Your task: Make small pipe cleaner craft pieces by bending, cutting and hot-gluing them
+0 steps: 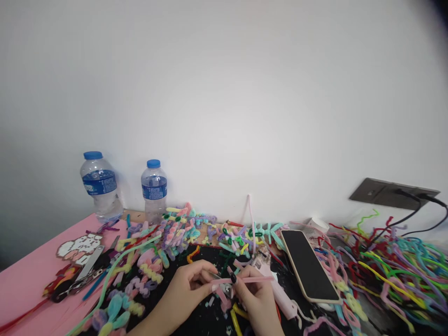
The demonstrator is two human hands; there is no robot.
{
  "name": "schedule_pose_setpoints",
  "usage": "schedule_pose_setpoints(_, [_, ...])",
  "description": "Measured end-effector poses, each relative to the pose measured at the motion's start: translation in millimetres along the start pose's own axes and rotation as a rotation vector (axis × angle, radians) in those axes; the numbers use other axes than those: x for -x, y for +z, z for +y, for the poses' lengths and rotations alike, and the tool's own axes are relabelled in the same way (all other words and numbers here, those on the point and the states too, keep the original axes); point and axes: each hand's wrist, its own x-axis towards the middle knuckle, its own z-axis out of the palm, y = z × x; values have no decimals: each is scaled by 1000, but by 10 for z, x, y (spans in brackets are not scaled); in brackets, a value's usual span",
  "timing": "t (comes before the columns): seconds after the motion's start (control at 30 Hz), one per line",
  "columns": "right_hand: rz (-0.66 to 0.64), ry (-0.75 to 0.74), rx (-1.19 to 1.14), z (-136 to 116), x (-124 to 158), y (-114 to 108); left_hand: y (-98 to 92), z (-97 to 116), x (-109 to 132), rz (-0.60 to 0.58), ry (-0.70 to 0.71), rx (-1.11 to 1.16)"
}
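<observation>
My left hand (pixel 187 284) and my right hand (pixel 257 298) meet low in the middle of the view, over a black mat (pixel 206 322). Both pinch a pink pipe cleaner (pixel 252 279) that runs sideways between them. A small shiny metal piece (pixel 227 291) sits at the fingertips; I cannot make out what it is. The fingers of both hands are closed. Finished pastel twisted pipe-cleaner shapes (pixel 175 231) lie just beyond the hands.
Two water bottles (pixel 101 186) (pixel 154 189) stand by the wall at the left. A phone (pixel 308 265) lies face up to the right. A tangle of loose pipe cleaners (pixel 392 266) fills the right side. Pliers (pixel 87 273) rest on pink paper (pixel 24 280). A wall socket (pixel 388 192) holds black cables.
</observation>
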Motion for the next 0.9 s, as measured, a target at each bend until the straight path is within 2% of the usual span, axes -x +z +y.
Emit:
schedule_pose_setpoints(0.27, [24,-35,-10,-3,31,6,79,162,106,-172,17,-101])
schedule_pose_setpoints(0.47, [37,27,22,1,44,2,103,160,127,-274,-69,7])
schedule_pose_setpoints(0.63, [71,47,79,94,25,-39,60,100,84,-241,-68,256])
schedule_pose_setpoints(0.77, [82,45,99,121,6,-43,27,38,26,-199,-56,334])
schedule_pose_setpoints(0.9, [10,-50,180,22,-10,-62,4,15,-15,-33,-151,399])
